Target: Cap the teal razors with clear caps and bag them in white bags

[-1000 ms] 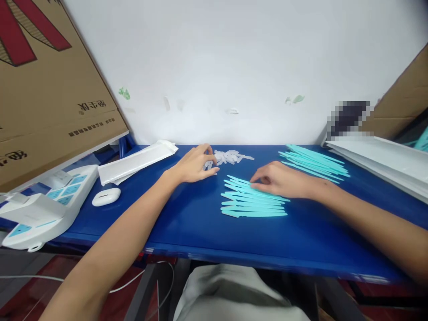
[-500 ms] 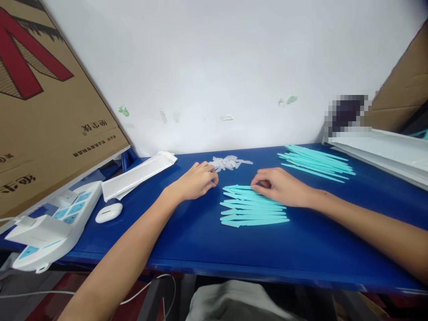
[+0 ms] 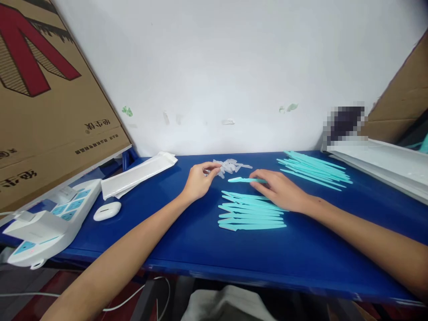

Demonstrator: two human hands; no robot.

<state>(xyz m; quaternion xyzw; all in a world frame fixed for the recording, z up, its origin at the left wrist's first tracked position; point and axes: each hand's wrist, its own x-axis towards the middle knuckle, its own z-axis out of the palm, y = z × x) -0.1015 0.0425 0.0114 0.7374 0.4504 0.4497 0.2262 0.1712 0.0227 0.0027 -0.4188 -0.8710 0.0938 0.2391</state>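
In my right hand (image 3: 279, 189), thumb and fingers pinch a turquoise eyebrow razor (image 3: 240, 180), its blade end pointing left. Below it several more razors (image 3: 250, 220) lie side by side in a row, blade ends to the left. My left hand (image 3: 200, 179) has thumb and index finger closed together at the left edge of a small pile of translucent plastic blade covers (image 3: 230, 166). A cover appears to be between those fingertips, though it is partly hidden.
Another bunch of turquoise razors (image 3: 314, 169) lies at the back right of the blue table (image 3: 187, 240). On the left are a white plastic tray (image 3: 137, 174), a white earbud case (image 3: 107, 211) and a power strip (image 3: 82, 218). A cardboard box (image 3: 63, 116) leans there; a white wall stands behind.
My right hand has lifted one razor off the top of the row. My left hand has turned, and its thumb and index finger now meet at the pile of covers.
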